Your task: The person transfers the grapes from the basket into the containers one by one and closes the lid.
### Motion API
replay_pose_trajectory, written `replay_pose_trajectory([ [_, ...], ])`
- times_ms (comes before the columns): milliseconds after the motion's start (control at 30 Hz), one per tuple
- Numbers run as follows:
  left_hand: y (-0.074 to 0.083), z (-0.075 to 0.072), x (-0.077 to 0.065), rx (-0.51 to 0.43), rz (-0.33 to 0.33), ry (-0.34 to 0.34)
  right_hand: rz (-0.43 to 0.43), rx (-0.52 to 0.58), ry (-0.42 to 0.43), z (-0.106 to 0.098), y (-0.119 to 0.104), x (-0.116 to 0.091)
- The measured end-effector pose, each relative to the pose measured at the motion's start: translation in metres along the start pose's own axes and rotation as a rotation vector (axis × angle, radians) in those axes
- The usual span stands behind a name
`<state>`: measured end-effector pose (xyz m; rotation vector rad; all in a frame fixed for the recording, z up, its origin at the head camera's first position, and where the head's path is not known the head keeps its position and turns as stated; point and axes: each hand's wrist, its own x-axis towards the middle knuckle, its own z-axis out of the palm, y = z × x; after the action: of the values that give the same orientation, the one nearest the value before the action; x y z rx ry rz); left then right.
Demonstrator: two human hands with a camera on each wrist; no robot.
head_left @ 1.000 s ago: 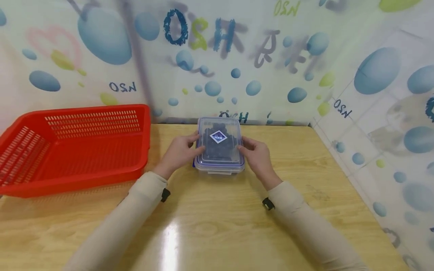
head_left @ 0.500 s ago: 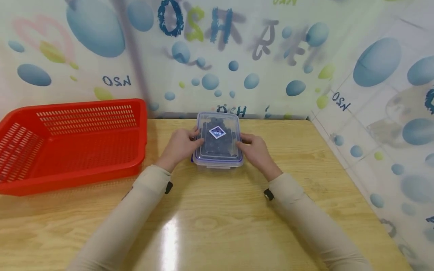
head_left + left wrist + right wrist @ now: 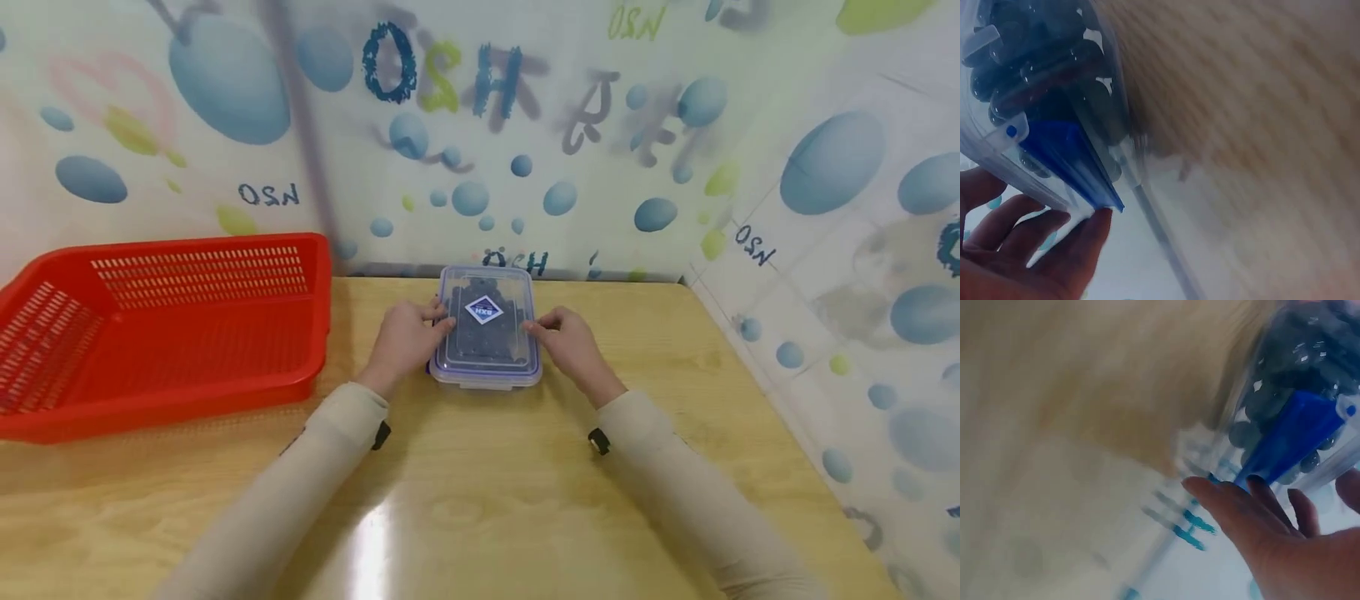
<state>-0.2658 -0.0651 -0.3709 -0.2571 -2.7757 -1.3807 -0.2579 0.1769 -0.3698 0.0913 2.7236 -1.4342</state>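
Note:
A clear food container (image 3: 487, 342) with a blue-edged lid lies at the back of the table, dark rounded pieces packed inside. On its lid is a diamond-shaped label (image 3: 483, 310). My left hand (image 3: 405, 340) grips the left side, thumb on the lid's edge and fingers down the wall. From the right, my right hand (image 3: 576, 346) holds the other side in the same way. In the left wrist view, a blue clip (image 3: 1069, 156) slants outward, a fingertip at its end. Another blue clip (image 3: 1291, 437) slants out in the right wrist view, fingertips at its lower end.
A red slotted basket (image 3: 202, 387) stands on the wooden table (image 3: 480, 500), left of my left hand. Behind the table hangs a patterned sheet (image 3: 465, 158) of blue dots and letters, and it continues along the right side.
The head view tips down and comes back up. Both hands stay at the container's sides; my right fingers draw in slightly closer to the thumb.

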Motion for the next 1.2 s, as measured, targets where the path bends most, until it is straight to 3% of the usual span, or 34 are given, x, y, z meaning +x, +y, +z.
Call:
replay_pose_trajectory([
  [100, -0.002, 0.002, -0.003, -0.008, -0.03, 0.004, 0.069, 0.083, -0.067, -0.001, 0.005, 0.001],
  [300, -0.009, 0.001, -0.006, -0.096, -0.198, -0.034, 0.141, 0.211, -0.197, 0.0, 0.01, 0.003],
  [400, -0.013, 0.0, -0.007, -0.134, -0.265, -0.074, 0.139, 0.24, -0.212, 0.002, 0.01, 0.003],
  [533, -0.013, -0.002, -0.004, -0.187, -0.297, -0.109, 0.127, 0.253, -0.182, 0.001, 0.008, 0.003],
  [900, -0.006, -0.007, 0.001, -0.204, -0.323, -0.141, 0.048, 0.073, -0.011, 0.002, -0.011, 0.001],
  [1067, -0.006, -0.008, 0.002, -0.185, -0.349, -0.156, 0.051, -0.039, 0.002, 0.004, -0.017, -0.001],
  [1200, -0.005, -0.007, 0.002, -0.151, -0.342, -0.127, 0.047, -0.09, 0.001, 0.004, -0.018, -0.001],
])
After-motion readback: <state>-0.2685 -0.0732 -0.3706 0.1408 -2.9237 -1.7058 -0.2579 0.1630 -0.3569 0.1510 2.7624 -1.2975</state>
